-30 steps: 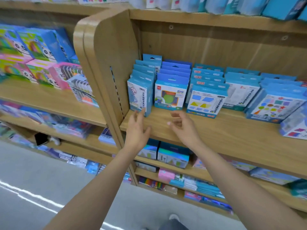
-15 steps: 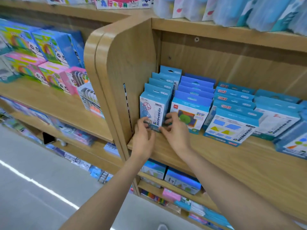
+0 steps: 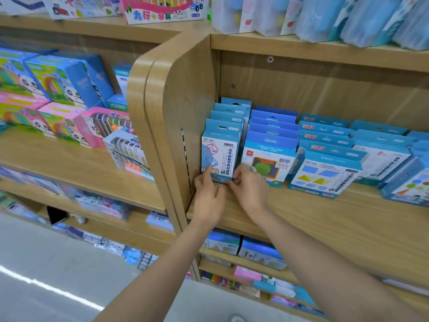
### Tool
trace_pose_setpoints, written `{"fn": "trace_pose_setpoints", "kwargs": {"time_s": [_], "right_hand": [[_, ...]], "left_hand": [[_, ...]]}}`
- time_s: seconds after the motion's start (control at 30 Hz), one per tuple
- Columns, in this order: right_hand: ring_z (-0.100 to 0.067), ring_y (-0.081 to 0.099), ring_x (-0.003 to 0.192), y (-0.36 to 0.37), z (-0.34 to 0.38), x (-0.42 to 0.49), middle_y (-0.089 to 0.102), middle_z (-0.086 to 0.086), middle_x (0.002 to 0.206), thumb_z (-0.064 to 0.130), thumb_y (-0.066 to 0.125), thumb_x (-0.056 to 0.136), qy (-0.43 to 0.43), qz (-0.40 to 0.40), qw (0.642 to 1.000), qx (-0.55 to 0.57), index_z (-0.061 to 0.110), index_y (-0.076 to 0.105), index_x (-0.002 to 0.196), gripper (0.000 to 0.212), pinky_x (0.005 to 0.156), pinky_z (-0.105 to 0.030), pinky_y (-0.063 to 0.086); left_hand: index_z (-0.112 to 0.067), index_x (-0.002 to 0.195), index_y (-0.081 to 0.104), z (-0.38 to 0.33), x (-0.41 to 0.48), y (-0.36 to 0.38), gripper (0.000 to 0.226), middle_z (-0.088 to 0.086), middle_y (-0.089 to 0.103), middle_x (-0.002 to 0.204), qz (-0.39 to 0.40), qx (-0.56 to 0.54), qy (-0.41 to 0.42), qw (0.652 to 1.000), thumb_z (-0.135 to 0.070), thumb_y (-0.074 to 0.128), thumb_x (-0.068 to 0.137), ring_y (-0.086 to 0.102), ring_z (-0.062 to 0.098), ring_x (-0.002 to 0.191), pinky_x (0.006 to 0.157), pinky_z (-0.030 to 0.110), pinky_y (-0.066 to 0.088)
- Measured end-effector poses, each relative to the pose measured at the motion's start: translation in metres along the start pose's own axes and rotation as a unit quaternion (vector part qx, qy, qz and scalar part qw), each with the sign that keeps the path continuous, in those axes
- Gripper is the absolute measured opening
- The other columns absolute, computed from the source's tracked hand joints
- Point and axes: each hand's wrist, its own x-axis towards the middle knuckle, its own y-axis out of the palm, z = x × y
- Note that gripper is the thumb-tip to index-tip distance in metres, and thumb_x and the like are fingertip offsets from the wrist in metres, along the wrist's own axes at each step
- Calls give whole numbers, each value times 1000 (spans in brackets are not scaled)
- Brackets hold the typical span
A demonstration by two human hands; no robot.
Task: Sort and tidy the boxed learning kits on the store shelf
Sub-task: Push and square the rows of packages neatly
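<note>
Rows of blue boxed learning kits stand upright on a wooden shelf [image 3: 325,219]. The leftmost row sits against the side panel; its front box [image 3: 219,151] shows a cube-frame drawing. My left hand [image 3: 207,194] pinches that box's lower left corner, and my right hand [image 3: 247,189] pinches its lower right corner. Beside it stands a row fronted by a box with a green circle [image 3: 271,159], then a row fronted by a box with triangles [image 3: 325,173].
A rounded wooden side panel [image 3: 176,117] divides this bay from the left bay, where pink and blue panda boxes [image 3: 58,101] and abacus boxes [image 3: 125,149] stand. More kits fill the lower shelves [image 3: 250,254]. Plastic packs [image 3: 325,17] line the top shelf.
Both hands went from hovering open above the shelf edge to gripping the bottom corners of the leftmost front box. The view moved closer and lower.
</note>
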Motion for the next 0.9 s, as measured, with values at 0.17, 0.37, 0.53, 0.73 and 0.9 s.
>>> {"fn": "trace_pose_setpoints", "kwargs": {"time_s": [0.17, 0.37, 0.53, 0.73, 0.9], "right_hand": [[-21, 65, 74, 2, -1, 5, 68, 4, 80, 23, 68, 81, 11, -19, 1000, -2, 23, 57, 83, 11, 59, -33, 49], [-14, 68, 82, -1, -7, 4, 72, 6, 92, 19, 65, 85, -38, -14, 999, 16, 23, 60, 102, 19, 64, -31, 53], [-9, 69, 84, -9, -10, 3, 73, 9, 93, 19, 66, 85, -54, -9, 997, 56, 23, 60, 109, 25, 69, -34, 57], [-9, 67, 89, -30, -12, 7, 72, 8, 97, 19, 66, 86, -87, -12, 994, 61, 23, 59, 113, 29, 76, -35, 56], [-6, 65, 78, -48, -9, 6, 69, 10, 89, 21, 64, 88, -99, -32, 990, 91, 21, 63, 107, 19, 72, -35, 56]], "left_hand": [[-25, 152, 12, 0, 11, 1, 62, 7, 20, 147, 65, -63, -28, 995, -16, 40, 97, 34, 19, 136, 104, 20, 23], [-25, 152, 3, -3, 26, 2, 68, 3, 6, 152, 113, -85, -43, 989, -12, 41, 97, 26, 17, 141, 107, 22, 19], [-22, 153, 2, -7, 23, 0, 68, 2, 7, 153, 99, -32, -25, 994, -17, 42, 99, 27, 15, 137, 98, 14, 18], [-28, 152, -8, -19, 25, 5, 72, 4, 2, 154, 87, -40, -14, 995, -17, 41, 100, 36, 6, 115, 81, 6, 25], [-15, 153, 0, -23, 23, 0, 72, 9, 11, 149, 66, 19, 19, 997, -16, 47, 98, 41, 10, 113, 79, 1, 24]]}}
